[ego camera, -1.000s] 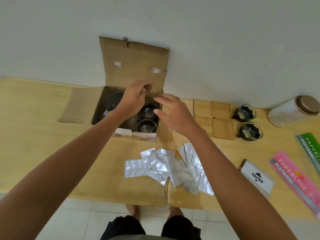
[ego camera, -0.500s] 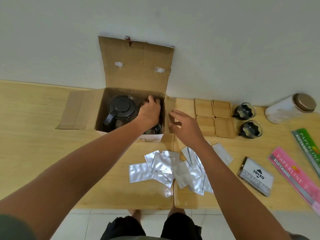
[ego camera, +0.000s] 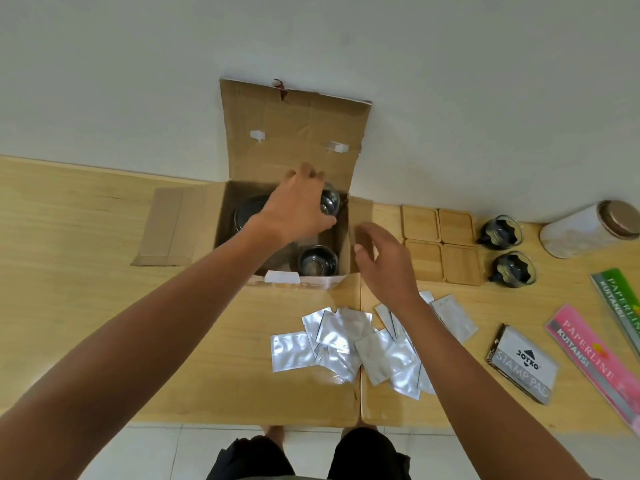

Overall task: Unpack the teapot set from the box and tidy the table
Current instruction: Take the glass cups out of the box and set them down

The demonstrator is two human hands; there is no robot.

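Observation:
An open cardboard box (ego camera: 294, 133) stands against the wall with its back flap up. My left hand (ego camera: 294, 209) is closed around a glass cup (ego camera: 330, 202), held at the box's upper right corner. A second glass cup (ego camera: 317, 265) sits low in the box's front right. The black teapot (ego camera: 247, 211) lies at the box's left, mostly hidden by my wrist. My right hand (ego camera: 384, 261) hovers with spread fingers just right of the box. Two glass cups (ego camera: 500, 232) (ego camera: 514, 270) stand by several wooden coasters (ego camera: 441, 245).
Several silver foil pouches (ego camera: 360, 344) lie scattered near the table's front edge. To the right lie a stamp pad box (ego camera: 523, 363), a pink receipt book (ego camera: 595, 358) and a green one (ego camera: 620, 299). A white jar (ego camera: 585, 230) lies on its side at far right.
My left hand has closed on a glass cup and lifted it toward the box's top. My right hand has shifted slightly away from the box's right flap.

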